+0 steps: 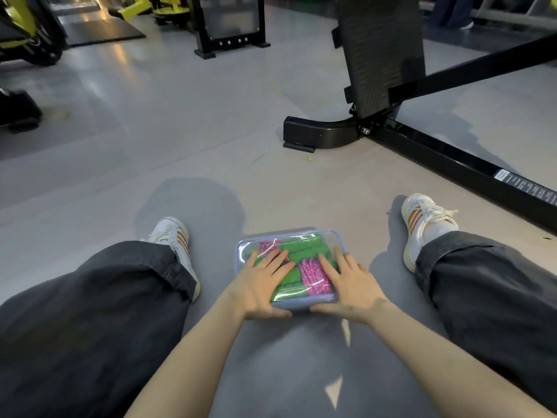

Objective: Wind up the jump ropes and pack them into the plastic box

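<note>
Grey gym floor (150,140) fills most of the frame. The person's legs in dark trousers, left (90,312) and right (497,297), spread to the lower corners and end in white shoes with orange stripes (419,218).

A black machine frame (437,152) crosses the right side, its ribbed pad (379,49) standing upright at upper centre-right. Yellow-and-black equipment (24,28) sits at the upper left, cut off by the frame edge.

The plastic box (286,233) lies on the floor between the legs, lower centre, with its clear lid on. The left hand (265,282) and the right hand (352,285) press flat on the lid, fingers straight and slightly spread, thumbs along its near edge. They hide part of the wound green (301,248) and pink jump ropes (313,276) inside, whose number is hard to make out.

A small yellow scrap (310,159) lies near the machine's foot.
</note>
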{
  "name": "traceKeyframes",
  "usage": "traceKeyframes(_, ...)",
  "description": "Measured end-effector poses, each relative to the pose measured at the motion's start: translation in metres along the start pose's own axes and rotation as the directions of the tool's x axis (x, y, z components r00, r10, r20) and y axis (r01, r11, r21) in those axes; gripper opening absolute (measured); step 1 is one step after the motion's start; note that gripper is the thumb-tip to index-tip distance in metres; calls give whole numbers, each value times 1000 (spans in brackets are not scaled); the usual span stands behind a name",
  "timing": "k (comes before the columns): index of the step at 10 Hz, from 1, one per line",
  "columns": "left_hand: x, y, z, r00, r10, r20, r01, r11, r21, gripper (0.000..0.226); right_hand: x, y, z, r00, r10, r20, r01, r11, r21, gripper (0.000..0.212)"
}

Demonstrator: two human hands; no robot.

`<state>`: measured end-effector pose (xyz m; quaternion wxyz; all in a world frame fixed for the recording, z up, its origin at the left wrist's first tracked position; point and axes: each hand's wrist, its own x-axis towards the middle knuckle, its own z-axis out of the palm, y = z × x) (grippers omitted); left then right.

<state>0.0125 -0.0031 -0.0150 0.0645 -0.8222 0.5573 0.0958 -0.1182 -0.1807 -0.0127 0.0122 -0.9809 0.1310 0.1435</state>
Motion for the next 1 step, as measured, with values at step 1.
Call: traceKeyframes(1,0,0,-30,1000,-16,-10,17,998,59,90,-2,3,-27,994,21,103,-17,999,-41,119)
